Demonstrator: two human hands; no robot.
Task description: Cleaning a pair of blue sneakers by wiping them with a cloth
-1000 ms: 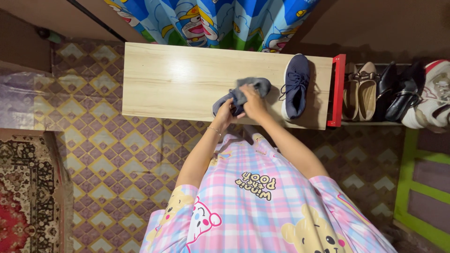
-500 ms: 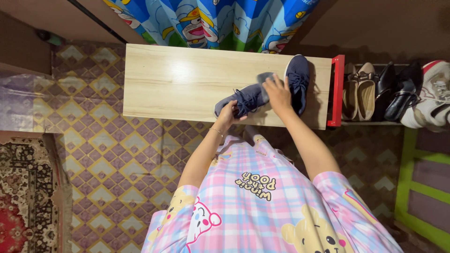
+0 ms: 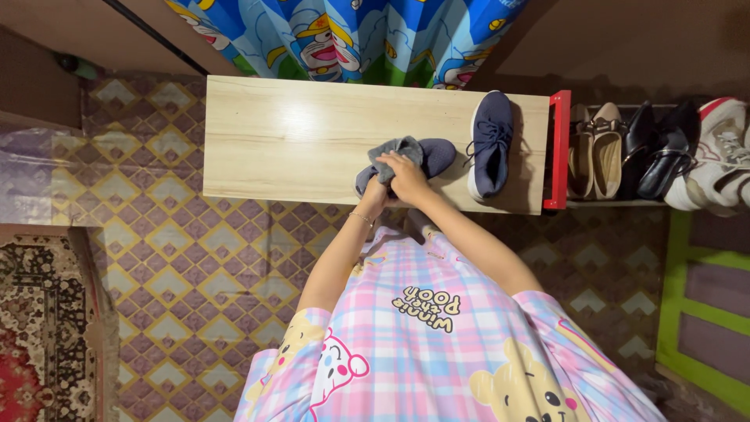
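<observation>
A dark blue sneaker [image 3: 434, 155] lies on its side near the front edge of a light wooden table [image 3: 289, 141]. My left hand [image 3: 373, 193] grips its heel end from below. My right hand [image 3: 404, 175] presses a grey cloth [image 3: 393, 150] onto the sneaker's upper. The matching blue sneaker [image 3: 491, 143] stands on the table just to the right, sole down, laces showing, untouched.
A red bracket [image 3: 560, 148] caps the table's right end. Beyond it a rack holds several shoes [image 3: 656, 152]. A cartoon-print curtain [image 3: 351, 39] hangs behind the table. Patterned floor covering [image 3: 180, 266] and a rug [image 3: 43, 328] lie to the left.
My right hand with the cloth has come back leftward from the sneaker's toe end to its middle. The held sneaker stays in my left hand.
</observation>
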